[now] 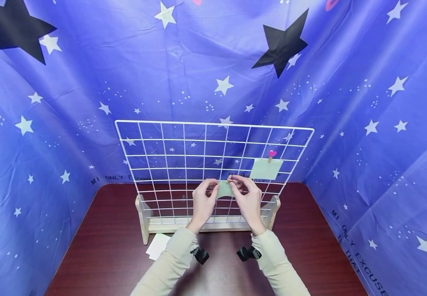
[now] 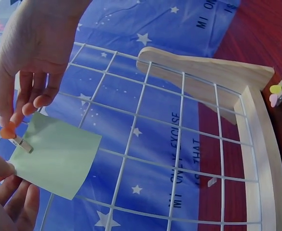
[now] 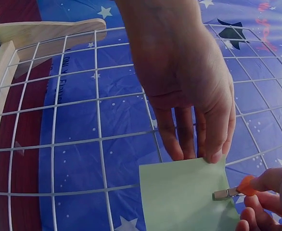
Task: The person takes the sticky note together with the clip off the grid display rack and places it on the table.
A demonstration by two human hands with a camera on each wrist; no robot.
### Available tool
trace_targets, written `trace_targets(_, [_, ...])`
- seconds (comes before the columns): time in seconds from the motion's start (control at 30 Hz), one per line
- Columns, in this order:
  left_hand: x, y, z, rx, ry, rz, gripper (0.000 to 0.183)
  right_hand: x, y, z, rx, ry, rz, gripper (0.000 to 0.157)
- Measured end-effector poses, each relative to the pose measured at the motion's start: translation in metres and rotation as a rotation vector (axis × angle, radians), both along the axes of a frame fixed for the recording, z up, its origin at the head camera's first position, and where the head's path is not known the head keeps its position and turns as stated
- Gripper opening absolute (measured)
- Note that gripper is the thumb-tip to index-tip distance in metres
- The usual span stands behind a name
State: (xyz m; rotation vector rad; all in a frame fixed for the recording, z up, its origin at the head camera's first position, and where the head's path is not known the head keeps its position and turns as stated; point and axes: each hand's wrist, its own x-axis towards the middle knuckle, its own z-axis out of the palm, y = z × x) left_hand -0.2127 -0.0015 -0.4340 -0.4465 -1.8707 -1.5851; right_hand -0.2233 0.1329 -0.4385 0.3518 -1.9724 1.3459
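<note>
A pale green paper note [image 1: 224, 190] lies against the white wire grid [image 1: 195, 156] near its middle. My left hand [image 1: 203, 200] pinches the note's edge between thumb and fingers. At the note's upper edge, my right hand [image 1: 249, 200] holds a small wooden clothespin [image 2: 24, 143] by its orange end [image 3: 247, 186]. The clothespin's wooden tip overlaps the face of the note. Farther right, another green note [image 1: 266, 169] hangs on the grid under a clothespin with a pink heart [image 1: 272, 153].
The grid stands in a pale wooden base [image 1: 206, 226] on a dark red table [image 1: 309, 246]. White paper sheets [image 1: 158, 246] lie by its left foot. Small clothespins with yellow and pink tops [image 2: 280, 90] lie beside the base. Blue star-patterned cloth [image 1: 198, 61] surrounds the table.
</note>
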Motion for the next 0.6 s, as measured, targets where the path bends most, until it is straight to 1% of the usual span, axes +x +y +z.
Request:
trace_targets(0.07, [0.0015, 0.0, 0.0011, 0.009, -0.014, -0.002, 0.012, -0.0007, -0.001, 0.0, 0.002, 0.002, -0.013, 0.021])
trace_targets(0.23, [0.0014, -0.0009, -0.0011, 0.031, -0.021, -0.02, 0.011, -0.0015, -0.0054, 0.0015, 0.027, 0.011, -0.031, 0.024])
trace_targets(0.37, [0.0009, -0.001, -0.0028, 0.039, -0.031, -0.029, 0.011, -0.0021, -0.0065, 0.0018, 0.037, -0.002, -0.04, 0.023])
trace_targets(0.47, [0.0007, -0.0014, -0.0028, 0.058, -0.05, -0.041, 0.011, -0.0027, -0.0054, 0.0017, 0.034, -0.017, -0.036, 0.02])
trace_targets(0.6, [0.0003, -0.0021, -0.0016, 0.084, -0.071, -0.061, 0.011, -0.0029, -0.0031, 0.0017, 0.012, -0.037, -0.011, 0.016])
